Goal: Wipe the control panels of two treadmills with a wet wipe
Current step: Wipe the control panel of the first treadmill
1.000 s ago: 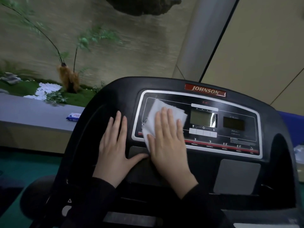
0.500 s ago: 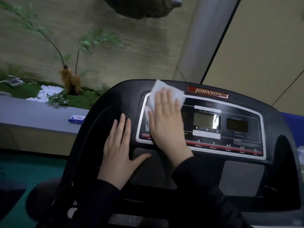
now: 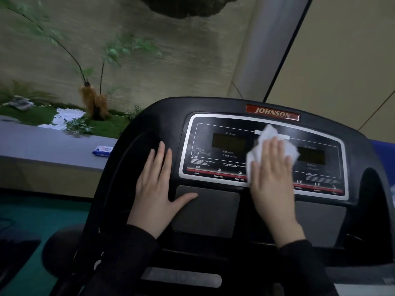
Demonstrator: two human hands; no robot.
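Note:
A black treadmill console fills the view, and its control panel has a silver border and a red JOHNSON badge above. My right hand lies flat on the middle of the panel and presses a crumpled white wet wipe against it; the wipe sticks out above and beside my fingers. The hand and wipe hide the centre display. My left hand rests flat, fingers apart, on the console's left side, thumb on a grey pad. It holds nothing.
A grey ledge runs at the left with a blue wet-wipe pack on it. Behind it are plants, moss and white pebbles. A second grey pad sits at the console's lower right. Green floor lies at the left.
My right hand has slid the wipe from the panel's left part up to its top edge and then right to the middle. My left hand has stayed in place.

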